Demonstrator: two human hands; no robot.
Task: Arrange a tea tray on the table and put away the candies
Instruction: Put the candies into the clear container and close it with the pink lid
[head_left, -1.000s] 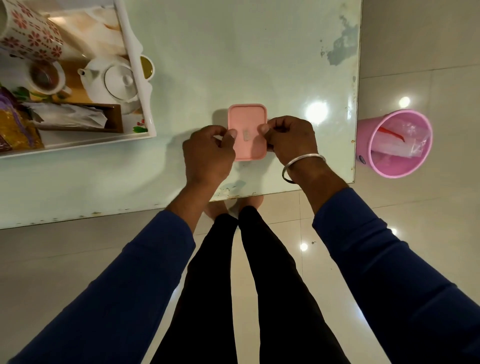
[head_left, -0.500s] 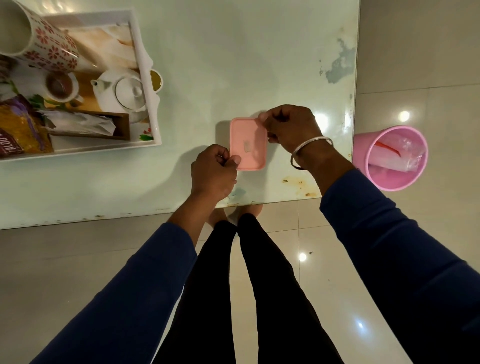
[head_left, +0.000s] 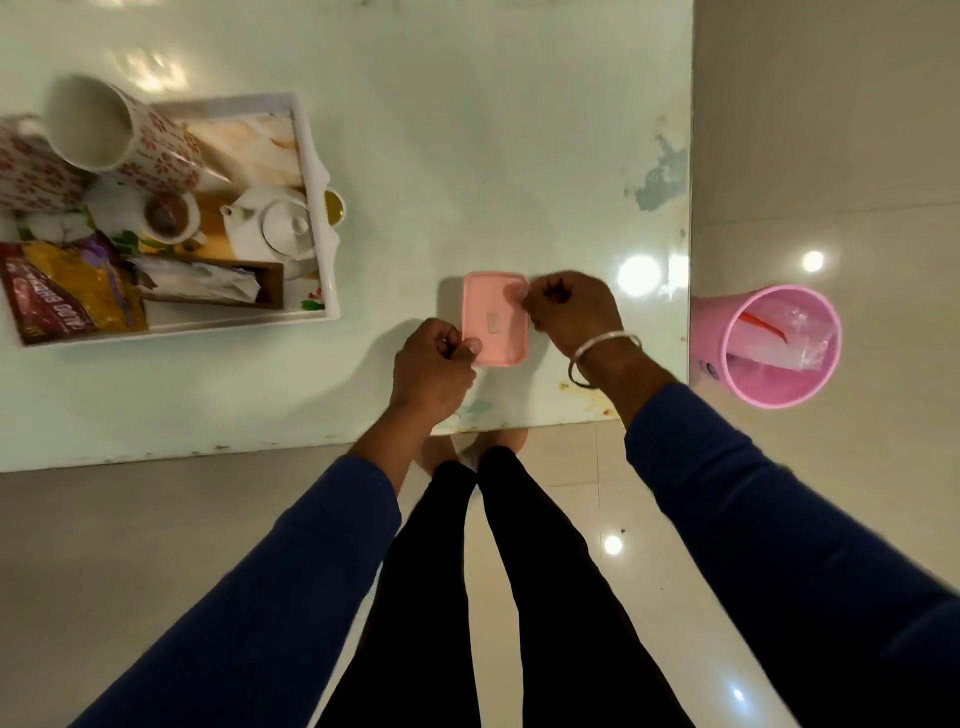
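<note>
Pink lidded box (head_left: 496, 317) sits on the table (head_left: 467, 156) near its near edge; contents hidden. Left hand (head_left: 431, 371) pinches the near-left corner, right hand (head_left: 571, 309) the far-right corner. Small lid label unreadable. Tray (head_left: 317, 208) far-left, cut off; snack packet (head_left: 67, 296) lettering blurred. Bare tabletop beyond the box.
</note>
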